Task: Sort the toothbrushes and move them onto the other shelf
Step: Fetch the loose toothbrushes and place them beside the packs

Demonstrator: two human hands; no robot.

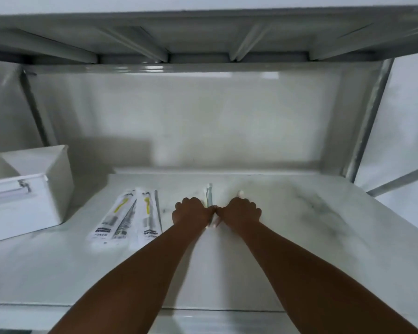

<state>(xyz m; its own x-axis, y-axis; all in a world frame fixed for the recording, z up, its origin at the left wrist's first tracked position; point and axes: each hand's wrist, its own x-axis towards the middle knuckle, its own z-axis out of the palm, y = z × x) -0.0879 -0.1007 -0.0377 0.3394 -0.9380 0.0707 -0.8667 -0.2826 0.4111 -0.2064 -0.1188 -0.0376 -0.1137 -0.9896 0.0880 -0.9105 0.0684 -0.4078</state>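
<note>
Toothbrushes in white paper-and-plastic wrappers with yellow handles [130, 216] lie side by side on the white marbled shelf [299, 225], left of centre, their long axes running away from the viewer. That group looks already placed. Just right of it, both hands meet knuckle to knuckle over the shelf. The left hand [191, 212] is curled into a fist around a pale wrapped toothbrush [209, 195], whose far end pokes out beyond the fingers. The right hand [240, 210] is curled too, with a small white tip [240, 193] showing past it; what it holds is too hidden to name. A white lidded plastic bin [27, 189] stands at the shelf's left end. Judging by this, the sorting is partway: one batch is laid down, a second is being set beside it, and how many remain elsewhere cannot be told.
</note>
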